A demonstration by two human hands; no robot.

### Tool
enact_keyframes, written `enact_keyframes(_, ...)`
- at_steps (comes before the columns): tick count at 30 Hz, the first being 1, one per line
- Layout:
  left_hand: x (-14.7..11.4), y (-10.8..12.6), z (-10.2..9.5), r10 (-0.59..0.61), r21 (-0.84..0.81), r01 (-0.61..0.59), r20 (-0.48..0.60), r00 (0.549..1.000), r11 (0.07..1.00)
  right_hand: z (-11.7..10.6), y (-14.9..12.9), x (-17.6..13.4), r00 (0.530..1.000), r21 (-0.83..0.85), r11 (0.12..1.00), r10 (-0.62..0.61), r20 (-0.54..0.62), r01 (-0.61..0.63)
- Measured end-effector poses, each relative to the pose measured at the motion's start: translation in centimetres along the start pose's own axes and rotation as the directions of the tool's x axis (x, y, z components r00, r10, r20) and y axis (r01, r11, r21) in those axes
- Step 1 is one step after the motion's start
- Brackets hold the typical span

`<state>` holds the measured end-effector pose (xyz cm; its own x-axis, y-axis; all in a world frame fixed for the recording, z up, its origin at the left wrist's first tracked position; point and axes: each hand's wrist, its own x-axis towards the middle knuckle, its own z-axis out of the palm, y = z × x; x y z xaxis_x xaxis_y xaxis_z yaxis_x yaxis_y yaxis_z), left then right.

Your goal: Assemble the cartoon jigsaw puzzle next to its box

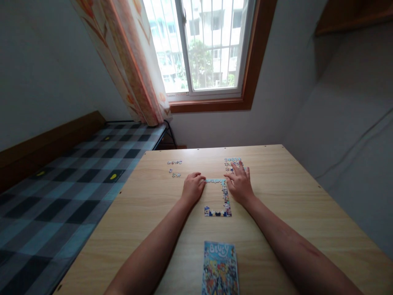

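1. Room: plain wall (282, 73); window (215, 49) on far side w/ curtain (132, 65) to its left; shelf (353, 16) high on far right. Light's from far side, so prob. some glare on glossy pcs.
2. Bed (89, 164) at left, checked cover, alongside table.
3. Table (282, 229): pale wood-grain top, looks flat & smooth. Prob. easy for sliding pcs, but a strip may skid if shoved sideways.
4. Pack (220, 268) w/ "BLUEY" title, near side, face up, cut off by view edge; handy as pic ref.
5. Jigsaw border (226, 198), mid-table: far, right & near sides laid, left mostly open.
6. Left hand (193, 188) at far strip's left end, fingers bunched; can't tell if grip has a pc. Right hand (241, 184) by far right corner, fingers spread, grip open, nothing seen in it. Step's prob. squaring/joining far strip: left should pin it flat, right nudge corner gently, then press tabs straight down, no lifting.
7. Loose pcs: small groups far left (174, 162); rows far right (232, 159), partly hidden by right fingers. Keep wrist clear or they'll scatter.
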<state>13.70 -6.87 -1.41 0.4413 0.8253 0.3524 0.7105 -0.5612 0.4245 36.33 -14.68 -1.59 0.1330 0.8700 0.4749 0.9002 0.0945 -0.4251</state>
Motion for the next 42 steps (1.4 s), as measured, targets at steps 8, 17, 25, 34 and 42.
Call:
enact_keyframes(8, -0.07, -0.22, 0.16, -0.002, -0.033, 0.002, 0.006, 1.0, 0.999, -0.13, -0.32, -0.14, 0.998, 0.009, 1.0, -0.008, 0.058, 0.007)
enact_keyframes(17, -0.1, -0.11, 0.16, -0.005, -0.011, 0.006, 0.012, 1.0, 1.0, -0.26, -0.46, -0.14, 0.996, -0.01, 1.0, 0.002, 0.094, -0.001)
enact_keyframes(25, -0.14, 0.14, 0.16, -0.006, 0.007, 0.006, 0.006, 1.0, 1.0, -0.28, -0.53, -0.22, 0.994, -0.035, 0.999, 0.003, 0.107, 0.001)
enact_keyframes(34, -0.24, 0.49, -0.19, -0.014, 0.006, 0.014, 0.005, 1.0, 1.0, 0.42, 0.14, -0.4, 0.997, -0.022, 1.0, 0.004, 0.083, -0.002)
enact_keyframes(42, -0.38, 0.4, 0.01, -0.014, 0.005, 0.014, -0.015, 1.0, 1.0, 0.65, 0.22, -0.46, 0.997, -0.011, 1.0, 0.02, 0.071, -0.02)
